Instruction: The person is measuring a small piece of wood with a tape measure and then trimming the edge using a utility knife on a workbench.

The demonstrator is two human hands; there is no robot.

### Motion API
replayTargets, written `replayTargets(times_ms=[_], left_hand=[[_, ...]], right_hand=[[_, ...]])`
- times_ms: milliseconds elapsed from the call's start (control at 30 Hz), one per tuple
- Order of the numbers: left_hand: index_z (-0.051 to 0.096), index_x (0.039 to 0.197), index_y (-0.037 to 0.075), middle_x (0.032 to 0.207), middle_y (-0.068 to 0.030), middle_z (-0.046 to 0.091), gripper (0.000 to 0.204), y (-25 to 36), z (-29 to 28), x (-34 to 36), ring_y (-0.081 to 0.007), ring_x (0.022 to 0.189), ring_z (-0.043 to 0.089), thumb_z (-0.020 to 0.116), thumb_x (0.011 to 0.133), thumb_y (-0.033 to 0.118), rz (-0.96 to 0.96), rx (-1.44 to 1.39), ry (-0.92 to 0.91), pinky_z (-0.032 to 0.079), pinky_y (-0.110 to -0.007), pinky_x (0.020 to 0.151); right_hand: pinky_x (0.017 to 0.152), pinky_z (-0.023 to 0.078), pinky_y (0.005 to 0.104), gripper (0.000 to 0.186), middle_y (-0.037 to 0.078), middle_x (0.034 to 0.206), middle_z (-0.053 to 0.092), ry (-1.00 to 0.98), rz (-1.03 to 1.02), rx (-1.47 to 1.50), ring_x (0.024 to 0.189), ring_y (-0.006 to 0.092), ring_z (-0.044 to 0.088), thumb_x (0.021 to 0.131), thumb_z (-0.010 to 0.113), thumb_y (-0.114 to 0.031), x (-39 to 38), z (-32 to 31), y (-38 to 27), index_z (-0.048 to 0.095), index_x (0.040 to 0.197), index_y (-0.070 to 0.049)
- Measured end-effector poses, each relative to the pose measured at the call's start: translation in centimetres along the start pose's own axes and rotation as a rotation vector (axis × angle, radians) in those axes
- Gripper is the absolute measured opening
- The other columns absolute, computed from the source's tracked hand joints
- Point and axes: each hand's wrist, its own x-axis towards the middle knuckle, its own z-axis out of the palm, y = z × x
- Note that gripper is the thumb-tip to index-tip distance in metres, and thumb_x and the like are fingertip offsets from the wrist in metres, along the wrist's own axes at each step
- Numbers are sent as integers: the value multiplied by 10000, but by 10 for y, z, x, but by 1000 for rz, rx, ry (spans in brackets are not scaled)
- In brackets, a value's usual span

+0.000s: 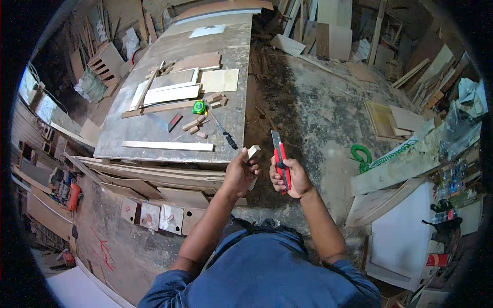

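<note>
My left hand (240, 172) is closed round a small light wooden block (253, 151), whose end sticks up past the fingers. In my right hand (294, 177) is a red utility knife (281, 167), its blade extended and pointing away from me. Knife and block are apart, side by side over the floor gap just right of the worktable (179, 120). Nearest my left hand on that table lies a screwdriver (229, 138) with a black handle. Beyond it are a green tape measure (198, 107) and several small wooden blocks (193, 123).
A white strip (168, 146) lies along the table's near edge, with boards (172, 94) stacked farther back. Panels (149, 177) lean below the table. To the right, a green coiled hose (362, 156) hangs by a bench. An orange tank (73, 196) stands at left.
</note>
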Motion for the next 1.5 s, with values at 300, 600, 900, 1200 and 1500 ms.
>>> replayTargets(times_ms=[300, 600, 900, 1200, 1500], left_hand=[[512, 981, 82, 727, 17, 381, 282, 2, 9, -2, -129, 633, 368, 426, 1009, 348, 1, -15, 63, 351, -290, 589], [528, 980, 81, 736, 11, 411, 298, 1, 2, 1, -127, 640, 396, 444, 1001, 366, 2, 5, -5, 375, -283, 598], [517, 912, 127, 716, 43, 424, 168, 3, 5, -1, -111, 633, 415, 487, 951, 289, 26, 22, -23, 380, -291, 613], [541, 963, 152, 717, 63, 431, 117, 1, -4, 2, -86, 637, 426, 500, 937, 259, 15, 122, -39, 376, -275, 625], [543, 1015, 117, 778, 46, 467, 169, -3, 2, -3, -88, 666, 449, 515, 975, 279, 105, 185, -41, 396, -257, 621]], right_hand=[[445, 337, 225, 367, 23, 714, 457, -30, -26, -13, 534, 93, 391, 902, 549, -425, 1, -4, 1, 463, 1076, -114], [436, 331, 223, 353, 18, 724, 460, -13, -42, -42, 533, 91, 402, 902, 538, -401, 1, -1, -1, 456, 1093, -116], [406, 333, 224, 341, 35, 733, 468, 6, -37, -35, 509, 99, 416, 912, 526, -381, 0, 0, -2, 449, 1128, -129], [398, 368, 246, 307, 65, 771, 486, 46, -95, -65, 505, 119, 446, 918, 507, -308, -1, 2, 2, 429, 1166, -145], [416, 430, 284, 326, 75, 785, 504, 125, -145, -161, 525, 134, 486, 920, 499, -230, -1, 8, 3, 416, 1200, -84]])
